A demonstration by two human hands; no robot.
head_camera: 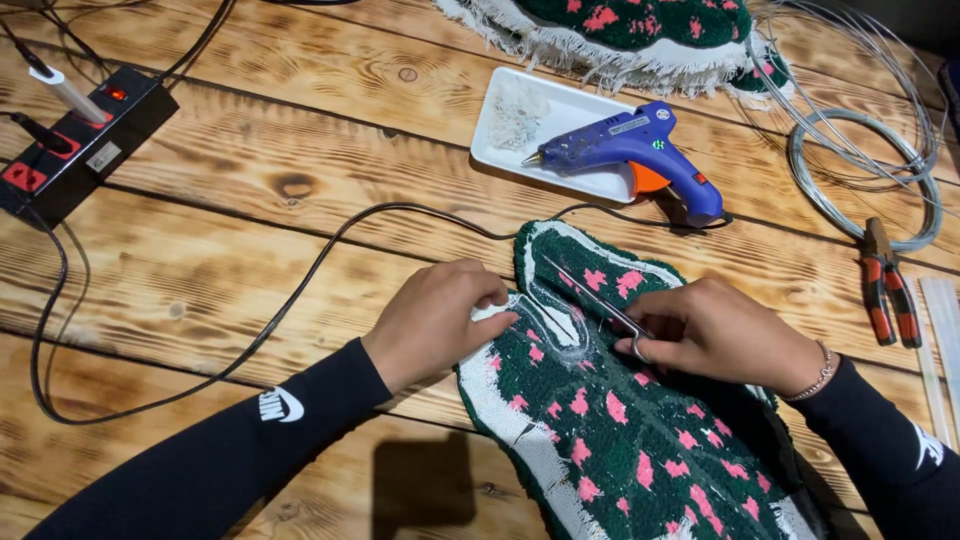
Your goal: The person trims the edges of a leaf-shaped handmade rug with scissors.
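A craft workbench in a home workshop. The table [300,130] is rough scorched wooden planks. At twelve o'clock a blue hot glue gun [635,150] rests on a white tray [580,110]. At two o'clock lie wire coils [860,170], at three o'clock red-handled pliers [888,285], and at ten o'clock a black power strip [80,140].
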